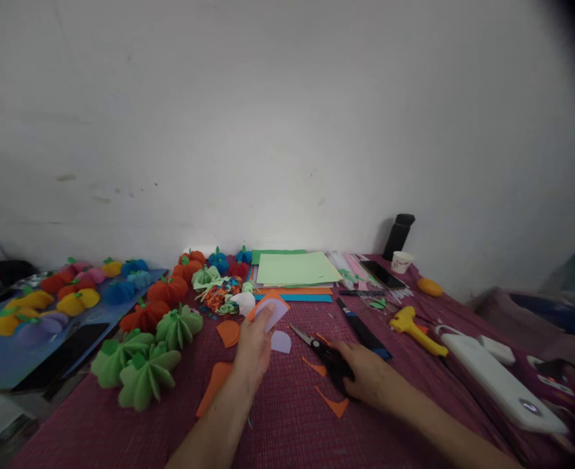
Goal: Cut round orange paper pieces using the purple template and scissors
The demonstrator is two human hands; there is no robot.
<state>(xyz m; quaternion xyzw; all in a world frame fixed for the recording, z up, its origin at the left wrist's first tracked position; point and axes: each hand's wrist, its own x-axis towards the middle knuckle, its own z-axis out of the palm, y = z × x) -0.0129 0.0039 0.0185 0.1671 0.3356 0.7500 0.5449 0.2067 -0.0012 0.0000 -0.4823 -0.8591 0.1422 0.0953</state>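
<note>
My left hand (pixel 254 345) is closed on a pale lilac rounded paper piece (pixel 273 311) held over an orange piece, above the maroon cloth. A second lilac piece (pixel 281 342) lies just to its right. My right hand (pixel 365 378) rests on the cloth with its fingers wrapped round the black handles of a pair of scissors (pixel 319 347), blades pointing up and left. Orange paper offcuts (pixel 333 404) lie around both hands.
Paper pumpkins in green (pixel 143 371), orange, blue and yellow crowd the left side. Stacked coloured paper sheets (pixel 297 268) lie at the back. To the right are a yellow glue gun (pixel 417 327), a phone (pixel 382 273), a paper cup (pixel 402 262), a black bottle (pixel 398 234) and a white device (pixel 502 384).
</note>
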